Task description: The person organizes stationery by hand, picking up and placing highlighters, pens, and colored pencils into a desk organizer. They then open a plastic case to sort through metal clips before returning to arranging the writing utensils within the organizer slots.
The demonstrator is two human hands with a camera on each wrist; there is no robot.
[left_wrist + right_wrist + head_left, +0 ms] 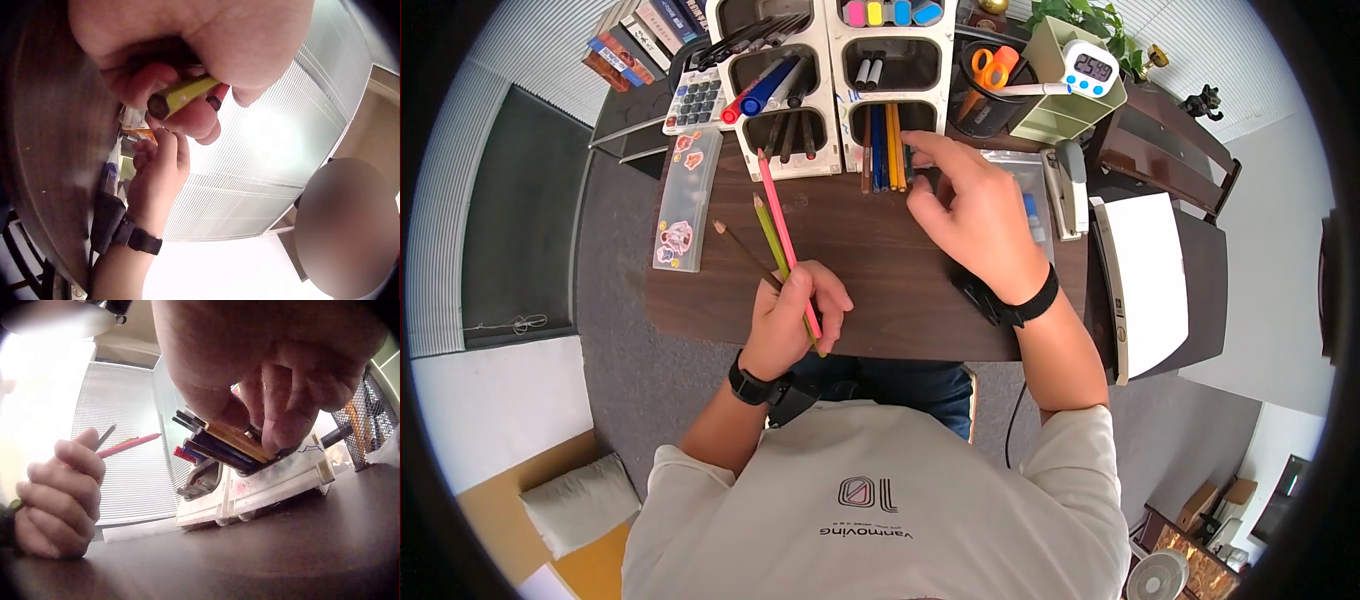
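Observation:
My left hand (795, 315) grips a pink pencil (775, 205), a yellow-green pencil (768, 232) and a brown pencil (741, 246), their points angled up toward the organizer. In the left wrist view the blunt end of the yellow-green pencil (181, 97) juts from the fist. My right hand (980, 210) reaches to the lower right compartment of the white organizer (828, 160), thumb and index finger apart. Its fingertips are right at the row of brown, blue and orange pencils (897, 150) there. In the right wrist view the fingers overlap the ends of the orange pencils (237, 440).
Markers (770, 85) and dark pencils fill the organizer's left compartments. A mesh cup (990, 115) with orange scissors stands right of it, near a green holder (1040, 105) with a timer (1090, 65). A stapler (1068, 190) and a stickered case (687, 200) flank the desk.

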